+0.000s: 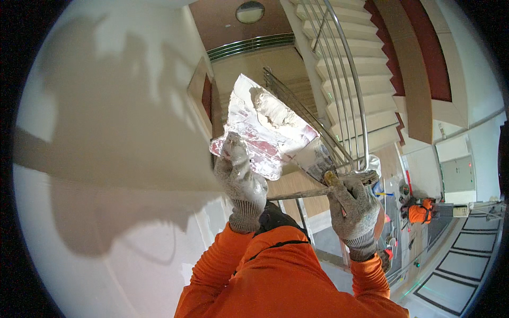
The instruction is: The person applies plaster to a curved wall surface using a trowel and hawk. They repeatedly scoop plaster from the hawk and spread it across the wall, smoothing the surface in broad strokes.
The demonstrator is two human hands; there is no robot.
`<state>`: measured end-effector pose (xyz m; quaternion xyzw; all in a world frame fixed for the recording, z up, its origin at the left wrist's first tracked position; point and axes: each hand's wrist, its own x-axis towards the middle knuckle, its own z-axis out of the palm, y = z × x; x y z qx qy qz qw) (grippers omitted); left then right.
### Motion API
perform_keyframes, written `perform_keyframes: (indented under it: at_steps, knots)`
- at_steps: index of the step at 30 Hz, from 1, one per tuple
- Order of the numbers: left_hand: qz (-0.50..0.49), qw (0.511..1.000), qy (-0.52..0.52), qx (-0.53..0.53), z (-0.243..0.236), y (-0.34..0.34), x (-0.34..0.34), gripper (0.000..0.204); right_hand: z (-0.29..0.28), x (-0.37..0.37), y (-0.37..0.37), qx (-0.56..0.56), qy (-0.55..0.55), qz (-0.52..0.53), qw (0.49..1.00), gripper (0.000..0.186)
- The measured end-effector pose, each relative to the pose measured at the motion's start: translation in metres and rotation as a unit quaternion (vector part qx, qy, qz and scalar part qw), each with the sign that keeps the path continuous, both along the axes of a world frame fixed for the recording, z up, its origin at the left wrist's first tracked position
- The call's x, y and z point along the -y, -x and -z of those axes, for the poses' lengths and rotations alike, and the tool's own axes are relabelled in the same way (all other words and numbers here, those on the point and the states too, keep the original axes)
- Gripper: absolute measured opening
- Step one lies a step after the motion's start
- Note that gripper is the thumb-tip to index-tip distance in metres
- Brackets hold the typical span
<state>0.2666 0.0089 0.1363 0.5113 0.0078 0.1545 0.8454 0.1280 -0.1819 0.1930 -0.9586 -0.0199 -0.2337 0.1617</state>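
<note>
My gloved left hand [237, 177] grips the lower left of an irregular board [254, 148], smeared white with pinkish patches showing through. A thick heap of pale paste [273, 108] sits on its upper part. My gloved right hand [354, 209] holds a putty knife [332, 179] with a yellowish handle; its smeared blade [310, 161] reaches the board's right edge. A bar [289, 195], apparently a ladder top, runs behind and beneath my hands, partly hidden by them.
A pale wall [111, 148] with shadows fills the left. Stairs [360, 74] with steel railings [362, 122] descend at upper right, above a lower landing [249, 61]. Far below right, a worker in orange [419, 212] is among scattered tools, near a grey cabinet [456, 175].
</note>
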Motion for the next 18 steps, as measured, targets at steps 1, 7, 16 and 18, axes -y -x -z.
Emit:
perform_keyframes:
  at_steps: [1,7,16,18]
  knots:
    - [-0.031,0.993,-0.114,0.007,0.010,0.001,-0.004,0.028,-0.001,-0.002,-0.004,0.000,-0.005,-0.003,1.000,0.033]
    - [-0.064,0.995,-0.062,0.034,0.002,0.013,-0.005,0.026,0.007,-0.009,-0.002,-0.013,-0.017,-0.009,1.000,0.032]
    - [-0.114,0.964,-0.237,0.038,0.014,0.004,0.001,0.030,0.014,0.003,-0.014,-0.008,-0.025,-0.020,0.999,0.037]
    - [-0.139,0.897,-0.414,0.073,0.033,0.003,-0.011,0.027,0.016,0.001,-0.015,0.002,-0.028,-0.028,0.999,0.038]
